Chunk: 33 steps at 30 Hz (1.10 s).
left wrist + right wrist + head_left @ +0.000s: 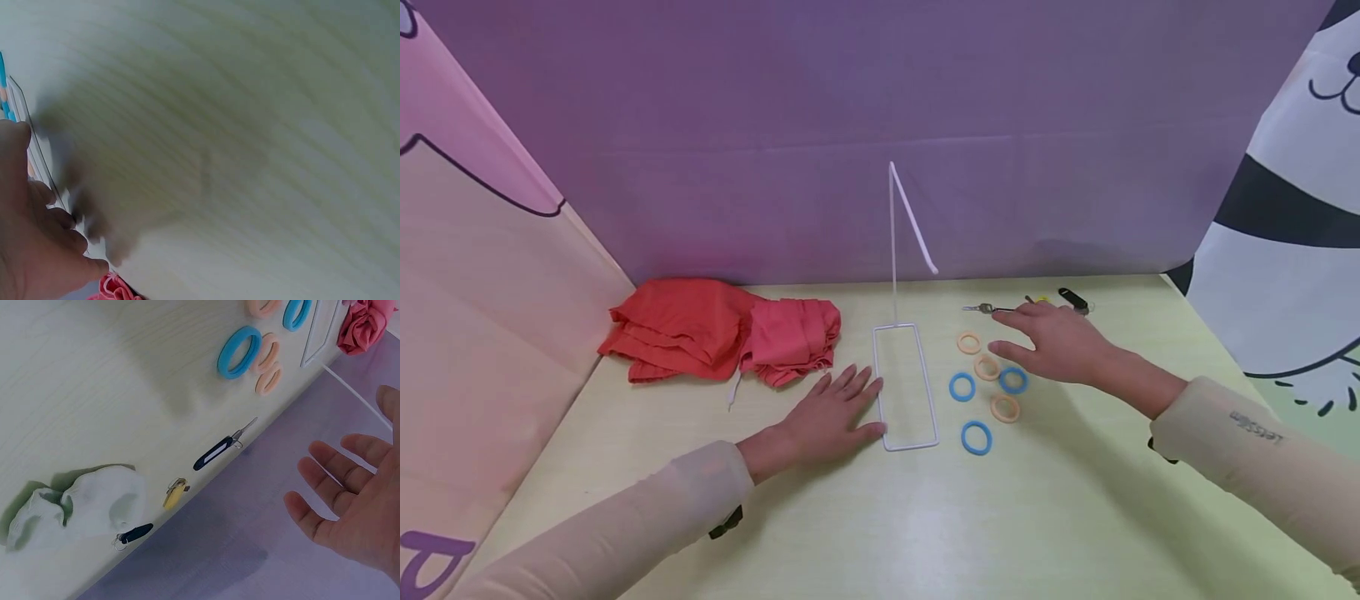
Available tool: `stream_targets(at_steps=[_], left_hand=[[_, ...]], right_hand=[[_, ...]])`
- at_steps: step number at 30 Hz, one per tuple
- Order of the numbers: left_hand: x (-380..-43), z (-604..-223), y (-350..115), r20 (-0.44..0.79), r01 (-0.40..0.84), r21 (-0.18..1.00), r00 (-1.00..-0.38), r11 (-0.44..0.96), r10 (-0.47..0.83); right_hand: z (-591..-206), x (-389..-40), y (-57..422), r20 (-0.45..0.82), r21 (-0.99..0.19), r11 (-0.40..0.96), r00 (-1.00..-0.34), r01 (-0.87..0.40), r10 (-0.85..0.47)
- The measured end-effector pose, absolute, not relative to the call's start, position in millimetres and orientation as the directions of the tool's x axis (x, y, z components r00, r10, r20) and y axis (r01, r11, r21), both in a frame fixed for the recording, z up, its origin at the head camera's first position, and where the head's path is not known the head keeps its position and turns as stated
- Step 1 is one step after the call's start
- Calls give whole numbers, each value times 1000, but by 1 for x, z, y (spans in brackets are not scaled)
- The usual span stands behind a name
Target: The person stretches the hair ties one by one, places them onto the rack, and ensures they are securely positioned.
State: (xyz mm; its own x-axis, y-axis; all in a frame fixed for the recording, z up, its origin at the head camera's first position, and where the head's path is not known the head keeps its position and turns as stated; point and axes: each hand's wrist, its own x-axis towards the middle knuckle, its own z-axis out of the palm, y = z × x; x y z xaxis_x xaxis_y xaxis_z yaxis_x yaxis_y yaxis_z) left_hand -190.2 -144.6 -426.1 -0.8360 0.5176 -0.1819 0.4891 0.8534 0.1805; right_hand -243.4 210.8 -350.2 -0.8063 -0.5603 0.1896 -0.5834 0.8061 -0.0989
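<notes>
Lying back-upward on the table (880,533), the left hand (831,423) had nearly straight fingers and gripped nothing; its fingertips and thumb met the left bar of the white wire stand (914,220) at its rectangular base. Only the left wrist view showed the blurred finger shadows (94,231) clearly. The right hand (1051,342), fingers loosely extended and holding nothing, hung near the back edge. It hid part of the keys from the head view; the right wrist view laid out a labelled black key tag (214,454) with its key, a yellow tag (174,496) and a plain black tag (137,532). Three blue rings (964,437) and three peach rings (1005,419) lay right of the base. The head view alone took in the whole stand, plus red cloth (685,325) beside a pinkish-red garment (793,333).
</notes>
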Motion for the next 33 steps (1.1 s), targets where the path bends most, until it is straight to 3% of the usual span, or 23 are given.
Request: stream_targets(at_steps=[15,33], left_hand=[[-189,-432,-143,-159,471,194,-850,860,502],[-190,-431,-141,-186,455,186,-854,871,486]], right_hand=[[-373,-269,193,41,-147,881,-893,-449,-448],[-394,-298,178,-163,-89,929,-915,-359,-369]])
